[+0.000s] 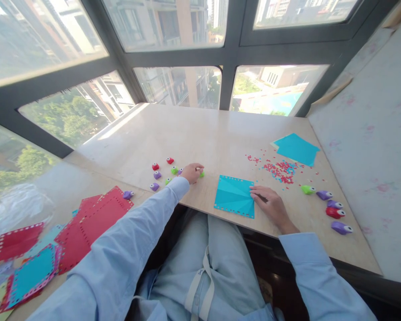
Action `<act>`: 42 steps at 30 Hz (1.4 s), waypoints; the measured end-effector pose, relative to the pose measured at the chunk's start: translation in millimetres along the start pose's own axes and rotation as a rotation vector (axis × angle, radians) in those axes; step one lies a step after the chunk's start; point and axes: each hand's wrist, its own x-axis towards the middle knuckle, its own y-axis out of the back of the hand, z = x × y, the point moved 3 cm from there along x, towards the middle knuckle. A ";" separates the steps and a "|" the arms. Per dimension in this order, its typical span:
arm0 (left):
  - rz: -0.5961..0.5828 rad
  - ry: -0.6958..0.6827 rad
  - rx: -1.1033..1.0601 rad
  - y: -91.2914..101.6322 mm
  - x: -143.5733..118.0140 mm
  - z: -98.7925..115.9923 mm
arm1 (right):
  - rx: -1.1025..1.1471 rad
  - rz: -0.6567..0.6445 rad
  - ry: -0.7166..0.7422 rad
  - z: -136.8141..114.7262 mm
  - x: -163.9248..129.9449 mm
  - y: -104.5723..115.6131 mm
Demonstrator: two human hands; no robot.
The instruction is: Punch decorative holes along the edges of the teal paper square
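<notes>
While right hand [270,205] touches blue paper [234,196], left hand [191,172] among punches [174,170]

We count five craft punches [341,228] in the right-hand group: three purple, one red, one green. On the left side we log at least nine more punches [155,166]: two red, four purple, three green; the left hand [191,173] partly hides these, so no firm total. Blue sheets [234,196]: at least three. Red sheets [87,225]: at least three, overlapping. Paper dots [280,170]: too many for us to count.
</notes>
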 end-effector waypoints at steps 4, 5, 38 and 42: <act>0.075 -0.042 0.053 -0.7 -5.9 -1.1 | 0.010 0.005 -0.003 -0.7 0.2 0.4; 0.092 -0.062 0.079 -0.6 -7.4 -0.9 | 0.011 0.007 -0.002 -0.8 0.2 0.4; 0.315 -0.239 0.173 -67.7 -26.3 23.3 | 0.036 0.300 -0.172 -16.6 -13.1 18.7; 0.299 -0.264 0.186 -66.5 -24.4 21.9 | -0.037 0.442 -0.300 -3.4 -24.9 42.3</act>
